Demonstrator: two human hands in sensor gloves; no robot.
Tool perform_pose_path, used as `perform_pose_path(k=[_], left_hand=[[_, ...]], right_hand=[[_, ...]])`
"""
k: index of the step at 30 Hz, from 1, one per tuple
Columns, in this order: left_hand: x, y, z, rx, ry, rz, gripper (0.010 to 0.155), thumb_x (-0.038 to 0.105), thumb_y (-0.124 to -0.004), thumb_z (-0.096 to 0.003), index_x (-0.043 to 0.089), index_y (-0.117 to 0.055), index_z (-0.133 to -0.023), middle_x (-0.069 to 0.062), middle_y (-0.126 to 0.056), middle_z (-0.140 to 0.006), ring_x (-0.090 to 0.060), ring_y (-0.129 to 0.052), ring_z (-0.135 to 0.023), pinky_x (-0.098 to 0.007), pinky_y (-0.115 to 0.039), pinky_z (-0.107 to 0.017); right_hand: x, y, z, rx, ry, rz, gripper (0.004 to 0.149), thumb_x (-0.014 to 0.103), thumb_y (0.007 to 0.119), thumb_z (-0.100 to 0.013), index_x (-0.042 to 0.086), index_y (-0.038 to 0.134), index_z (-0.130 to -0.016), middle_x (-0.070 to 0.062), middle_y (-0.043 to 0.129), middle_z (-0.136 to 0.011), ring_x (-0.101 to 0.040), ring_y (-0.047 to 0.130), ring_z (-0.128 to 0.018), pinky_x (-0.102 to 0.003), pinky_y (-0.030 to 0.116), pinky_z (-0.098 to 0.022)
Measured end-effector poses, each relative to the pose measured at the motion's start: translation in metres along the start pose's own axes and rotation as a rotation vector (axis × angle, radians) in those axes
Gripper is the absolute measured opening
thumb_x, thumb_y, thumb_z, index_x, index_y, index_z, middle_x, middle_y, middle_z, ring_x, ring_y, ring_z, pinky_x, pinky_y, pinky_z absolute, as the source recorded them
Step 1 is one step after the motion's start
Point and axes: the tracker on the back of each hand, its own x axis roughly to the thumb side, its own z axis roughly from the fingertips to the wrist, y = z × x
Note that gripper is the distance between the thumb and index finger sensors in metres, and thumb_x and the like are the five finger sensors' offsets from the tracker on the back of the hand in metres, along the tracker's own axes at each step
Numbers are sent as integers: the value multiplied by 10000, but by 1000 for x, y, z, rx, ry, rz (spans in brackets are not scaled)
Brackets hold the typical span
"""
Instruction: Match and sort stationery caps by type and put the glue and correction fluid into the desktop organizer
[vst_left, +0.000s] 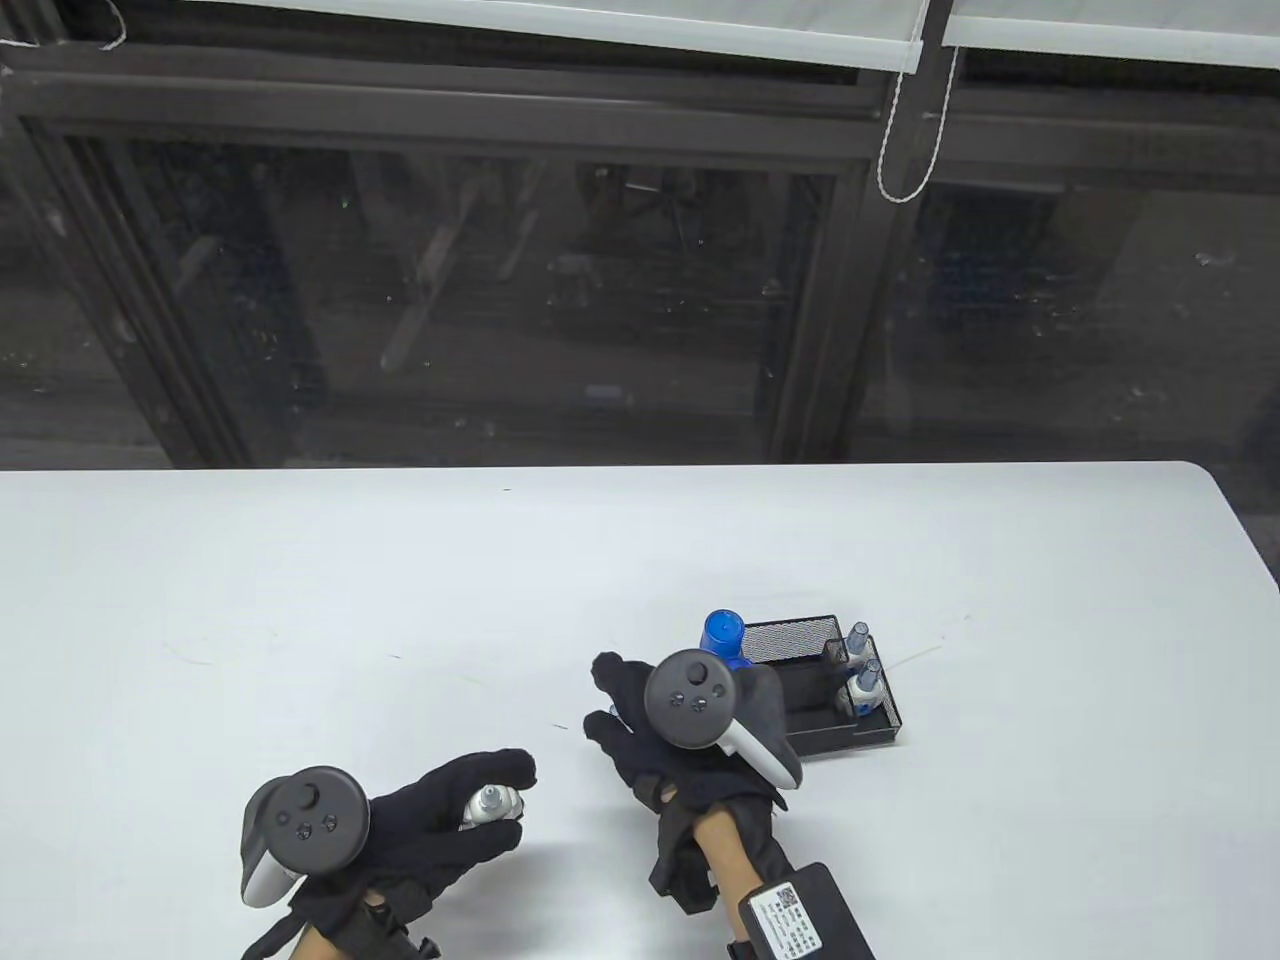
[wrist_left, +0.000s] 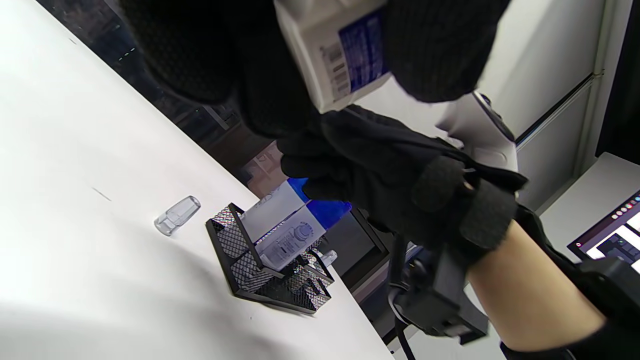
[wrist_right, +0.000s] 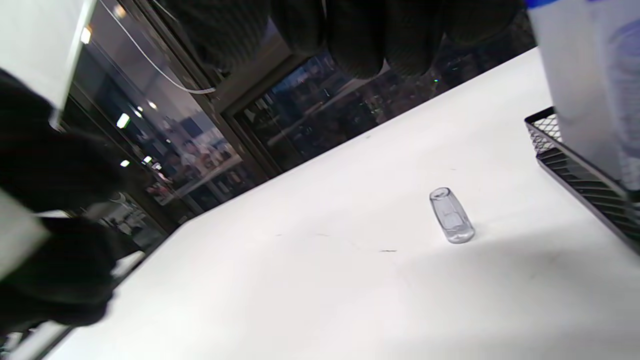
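Observation:
My left hand (vst_left: 505, 800) grips a white correction fluid bottle (vst_left: 488, 806) with a bare metal tip; its blue label (wrist_left: 362, 50) shows in the left wrist view. A clear cap (wrist_right: 451, 216) lies on the table, also seen as the clear cap (wrist_left: 177, 215) just left of the black mesh organizer (wrist_left: 235, 250). In the table view my right hand (vst_left: 615, 700) hovers over that spot and hides the cap. Its fingers (wrist_right: 355, 35) hang relaxed and hold nothing. A blue-topped glue bottle (vst_left: 722, 636) stands in the organizer (vst_left: 815, 740).
Two small capped bottles (vst_left: 862, 660) stand in the organizer's right compartments. The white table (vst_left: 300, 600) ends in a rounded corner at the far right, with a dark window behind it. A monitor (wrist_left: 610, 235) sits off to the side.

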Motion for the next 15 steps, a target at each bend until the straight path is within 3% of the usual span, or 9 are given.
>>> perform_pose_path(k=[10,13,15], left_hand=[[-10,-2,-1,7,44,16,608,516,-772,-532,299,-628,-1081,-27,-790,-1097,-220,-979,-876,-487,-814,-638],[-12,-2,-2,10,46,18,608,520,-769,-531,299,-628,-1080,-27,-791,-1095,-219,-980,-875,-486,-814,-638],[-14,-2,-2,13,52,23,609,519,-768,-533,297,-626,-1082,-29,-794,-1093,-220,-980,-874,-488,-814,-637]], right_hand=[[-32,66,-58,55,169,177,637,331,689,-560,209,441,-1134,-210,442,-1164,-492,469,-1041,-632,429,-754],[-40,83,-64,80,194,248,618,318,688,-561,216,461,-1127,-214,480,-1148,-510,498,-1018,-718,364,-708],[-42,90,-65,59,217,303,580,292,696,-558,209,528,-1106,-204,560,-1119,-485,561,-998,-716,411,-697]])
